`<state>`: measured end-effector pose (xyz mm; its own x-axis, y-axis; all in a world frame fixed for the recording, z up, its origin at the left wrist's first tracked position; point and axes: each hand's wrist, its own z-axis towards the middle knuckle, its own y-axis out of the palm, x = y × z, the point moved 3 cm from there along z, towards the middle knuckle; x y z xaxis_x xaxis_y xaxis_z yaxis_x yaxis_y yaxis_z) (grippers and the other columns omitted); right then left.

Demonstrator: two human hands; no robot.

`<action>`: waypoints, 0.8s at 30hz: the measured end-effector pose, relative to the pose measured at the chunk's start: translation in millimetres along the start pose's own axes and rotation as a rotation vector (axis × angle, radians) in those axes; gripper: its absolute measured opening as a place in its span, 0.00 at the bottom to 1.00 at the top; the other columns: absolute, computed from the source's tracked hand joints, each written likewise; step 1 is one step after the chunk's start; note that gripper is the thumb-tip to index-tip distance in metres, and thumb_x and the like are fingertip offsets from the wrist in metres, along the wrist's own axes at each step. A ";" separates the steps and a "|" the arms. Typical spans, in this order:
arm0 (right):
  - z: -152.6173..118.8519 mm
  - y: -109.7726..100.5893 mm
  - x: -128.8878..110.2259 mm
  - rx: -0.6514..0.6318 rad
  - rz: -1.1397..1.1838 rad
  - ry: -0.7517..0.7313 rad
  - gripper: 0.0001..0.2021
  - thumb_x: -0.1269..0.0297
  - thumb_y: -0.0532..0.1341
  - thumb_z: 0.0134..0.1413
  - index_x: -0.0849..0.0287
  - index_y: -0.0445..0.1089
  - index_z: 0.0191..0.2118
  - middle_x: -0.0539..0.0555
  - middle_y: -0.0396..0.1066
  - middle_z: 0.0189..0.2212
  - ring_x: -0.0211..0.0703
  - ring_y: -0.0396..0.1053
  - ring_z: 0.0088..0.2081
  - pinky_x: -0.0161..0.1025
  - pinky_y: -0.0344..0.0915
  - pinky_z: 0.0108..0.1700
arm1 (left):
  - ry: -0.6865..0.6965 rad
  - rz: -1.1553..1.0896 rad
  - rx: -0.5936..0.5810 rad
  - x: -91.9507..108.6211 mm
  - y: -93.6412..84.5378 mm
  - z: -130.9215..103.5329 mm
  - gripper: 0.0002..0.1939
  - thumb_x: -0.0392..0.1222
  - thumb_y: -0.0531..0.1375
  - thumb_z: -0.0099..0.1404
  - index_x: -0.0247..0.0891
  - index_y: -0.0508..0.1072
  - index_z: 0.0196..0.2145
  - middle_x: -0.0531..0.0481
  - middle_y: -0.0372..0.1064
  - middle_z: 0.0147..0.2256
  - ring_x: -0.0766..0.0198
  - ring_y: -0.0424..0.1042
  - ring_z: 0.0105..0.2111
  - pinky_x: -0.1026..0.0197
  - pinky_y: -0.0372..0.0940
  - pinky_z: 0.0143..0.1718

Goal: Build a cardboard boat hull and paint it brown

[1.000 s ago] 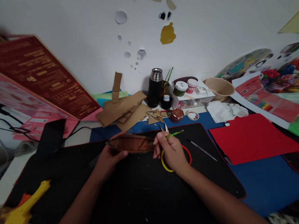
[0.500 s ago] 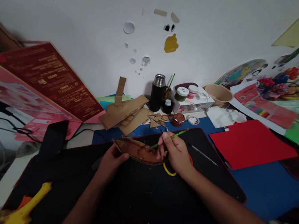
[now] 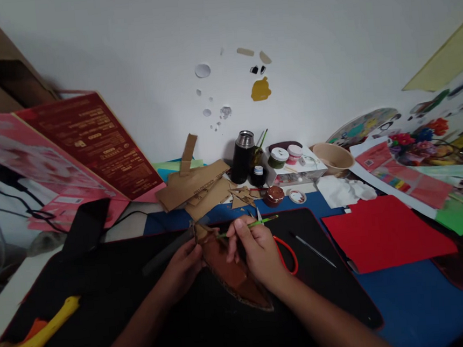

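Note:
My left hand (image 3: 186, 265) grips the upper left end of a leaf-shaped cardboard piece (image 3: 234, 273), coated in brown paint, with raw edges along its rim. It slants down to the right over the black mat. In my right hand (image 3: 255, 250) is a thin green paintbrush (image 3: 265, 221), pinched between thumb and fingers. One end of the brush meets the piece near its top; the other points up right. Scissors with a red-orange handle (image 3: 289, 255) lie partly hidden behind my right hand. An open jar of brown paint (image 3: 274, 195) stands beyond them.
Cardboard scraps (image 3: 206, 189), a black flask (image 3: 242, 159) and paint jars (image 3: 279, 157) line the wall. A silver pen (image 3: 314, 251) and red sheet (image 3: 386, 233) lie right. Left are a phone (image 3: 85, 224) and a yellow giraffe-like figure (image 3: 39, 341).
The cardboard piece has turned clockwise, its right end swinging down towards me. My left hand has shifted right, and the brush has moved towards the piece's upper end. The view has tilted up slightly.

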<state>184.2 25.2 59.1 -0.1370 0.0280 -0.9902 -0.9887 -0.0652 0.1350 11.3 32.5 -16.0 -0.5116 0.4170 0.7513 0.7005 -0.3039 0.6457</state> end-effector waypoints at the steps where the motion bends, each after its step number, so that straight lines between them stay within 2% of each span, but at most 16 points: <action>1: 0.3 1.1 0.5 -0.003 -0.004 -0.002 0.25 0.40 0.57 0.69 0.58 0.70 0.34 0.48 0.70 0.15 0.36 0.65 0.17 0.30 0.61 0.21 | 0.003 -0.018 -0.011 0.2 0.6 -0.1 0.27 0.55 0.70 0.65 0.37 0.80 0.56 0.34 0.79 0.54 0.38 0.75 0.58 0.39 0.62 0.64; 8: -0.1 -13.6 10.9 0.075 -0.066 -0.061 0.23 0.44 0.58 0.70 0.59 0.73 0.34 0.48 0.71 0.17 0.36 0.66 0.18 0.31 0.63 0.22 | -0.036 0.032 0.069 1.1 -4.4 -2.5 0.26 0.57 0.69 0.65 0.38 0.82 0.54 0.36 0.80 0.53 0.38 0.75 0.58 0.40 0.64 0.63; 14: -2.1 -25.4 12.5 0.094 -0.092 -0.055 0.24 0.42 0.57 0.70 0.59 0.74 0.34 0.49 0.71 0.17 0.37 0.67 0.18 0.32 0.63 0.21 | -0.029 0.046 0.080 0.6 -1.2 -1.3 0.26 0.58 0.70 0.63 0.39 0.83 0.53 0.37 0.80 0.54 0.38 0.75 0.58 0.42 0.65 0.62; 20: -3.3 -16.6 11.8 0.094 -0.074 -0.097 0.23 0.45 0.56 0.72 0.59 0.74 0.35 0.49 0.72 0.18 0.36 0.66 0.18 0.31 0.62 0.21 | -0.080 -0.016 0.050 -3.2 1.9 -3.1 0.25 0.58 0.66 0.67 0.37 0.83 0.52 0.37 0.80 0.52 0.41 0.77 0.55 0.43 0.65 0.61; 24: 0.3 -7.7 4.8 0.052 -0.102 -0.113 0.22 0.46 0.57 0.72 0.58 0.74 0.34 0.49 0.72 0.19 0.36 0.66 0.19 0.32 0.63 0.23 | -0.130 -0.066 0.006 -6.8 2.4 -5.0 0.25 0.59 0.62 0.71 0.38 0.82 0.54 0.38 0.80 0.54 0.43 0.78 0.54 0.46 0.68 0.58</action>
<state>191.1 26.1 53.3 -0.0392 0.1436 -0.9889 -0.9992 -0.0043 0.0390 13.9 24.6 -18.9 -0.4882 0.5430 0.6832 0.6705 -0.2677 0.6919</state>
